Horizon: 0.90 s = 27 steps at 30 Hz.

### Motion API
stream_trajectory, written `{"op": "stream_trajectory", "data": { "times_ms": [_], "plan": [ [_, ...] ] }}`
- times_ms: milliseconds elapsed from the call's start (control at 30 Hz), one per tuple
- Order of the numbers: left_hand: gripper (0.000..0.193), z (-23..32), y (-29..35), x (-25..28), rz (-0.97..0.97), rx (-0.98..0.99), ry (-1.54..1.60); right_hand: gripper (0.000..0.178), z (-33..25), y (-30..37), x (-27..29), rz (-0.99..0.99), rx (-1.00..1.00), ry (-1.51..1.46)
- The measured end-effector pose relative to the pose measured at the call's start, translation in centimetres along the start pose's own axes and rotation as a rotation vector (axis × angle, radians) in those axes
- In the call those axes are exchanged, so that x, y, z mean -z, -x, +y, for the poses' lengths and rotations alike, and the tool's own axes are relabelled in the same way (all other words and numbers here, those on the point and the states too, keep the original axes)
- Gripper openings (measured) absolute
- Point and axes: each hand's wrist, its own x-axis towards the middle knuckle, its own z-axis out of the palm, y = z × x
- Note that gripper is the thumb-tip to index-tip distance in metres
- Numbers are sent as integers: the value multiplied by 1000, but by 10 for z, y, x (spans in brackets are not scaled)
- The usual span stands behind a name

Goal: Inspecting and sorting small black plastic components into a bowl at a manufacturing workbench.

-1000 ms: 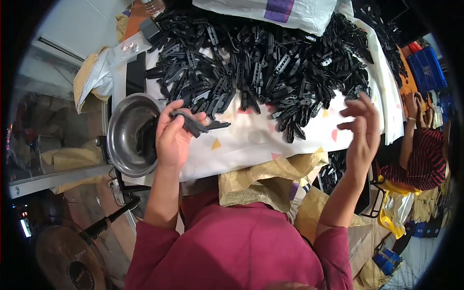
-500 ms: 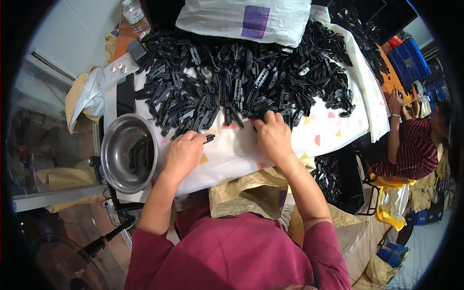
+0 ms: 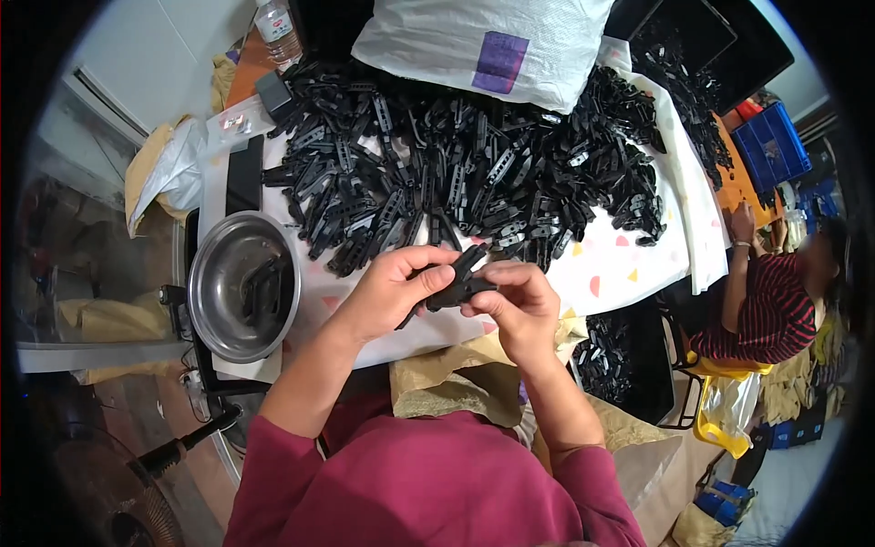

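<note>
Over the near side of the white-covered desk (image 3: pixel 652 278), our left hand (image 3: pixel 387 294) and right hand (image 3: pixel 521 310) equally grasp black parts (image 3: pixel 461 285) between them, slanting from near left to far right.

left hand (image 3: pixel 394 290) and right hand (image 3: pixel 523 308) nearly meet, fingers (image 3: pixel 521 274) curled, both forearms (image 3: pixel 314 376) slanting inward.

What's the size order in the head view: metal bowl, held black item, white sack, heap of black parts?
1. Heap of black parts
2. White sack
3. Metal bowl
4. Held black item, partly hidden
</note>
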Motion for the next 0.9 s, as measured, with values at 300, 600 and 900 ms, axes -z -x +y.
{"op": "stream_trajectory", "data": {
  "times_ms": [300,600,900],
  "plan": [
    [34,24,10,-10,-84,-547,-814,27,-13,6,9,-64,429,680],
    [34,5,9,-2,-76,-709,-915,42,-22,4,12,-96,-77,424],
    [38,-39,3,17,-204,-264,-634,24,-4,2,38,-278,-189,746]
  ]
}}
